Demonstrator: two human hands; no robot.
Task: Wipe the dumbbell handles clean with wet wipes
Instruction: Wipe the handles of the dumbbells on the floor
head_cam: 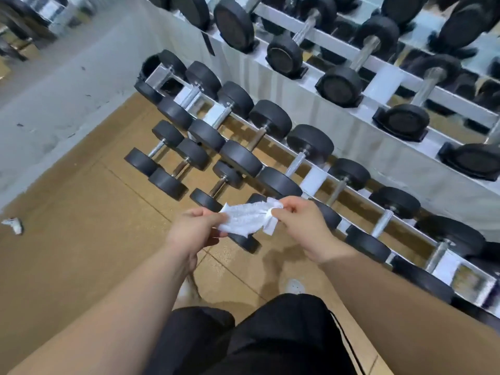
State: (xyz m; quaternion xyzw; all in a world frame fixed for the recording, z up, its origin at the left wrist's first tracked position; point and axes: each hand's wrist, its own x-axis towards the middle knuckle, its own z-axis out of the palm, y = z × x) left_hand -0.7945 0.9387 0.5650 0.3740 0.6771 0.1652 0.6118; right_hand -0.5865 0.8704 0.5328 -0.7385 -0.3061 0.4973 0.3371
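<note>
Wipe: a crumpled white wet wipe (247, 219) is held stretched between both hands, above the floor dumbbells.
Left hand (196, 228): pinched on the wipe's left end.
Right hand (303, 226): pinched on its right end.
Nearest target: a small black round-headed dumbbell with chrome handle (217, 185) lies on the brown rubber floor (94, 239), just ahead of and below the hands; its handle runs away from the person, slanting right. The left hand is judged slightly nearer.
Rack: the white steel dumbbell rack (315, 175) is seen loaded on both tiers, to the right.
Containers: none are seen.

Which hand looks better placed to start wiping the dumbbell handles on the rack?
Probably the right hand: it grips the wet wipe too, and it is nearer the rack than the left hand.
</note>
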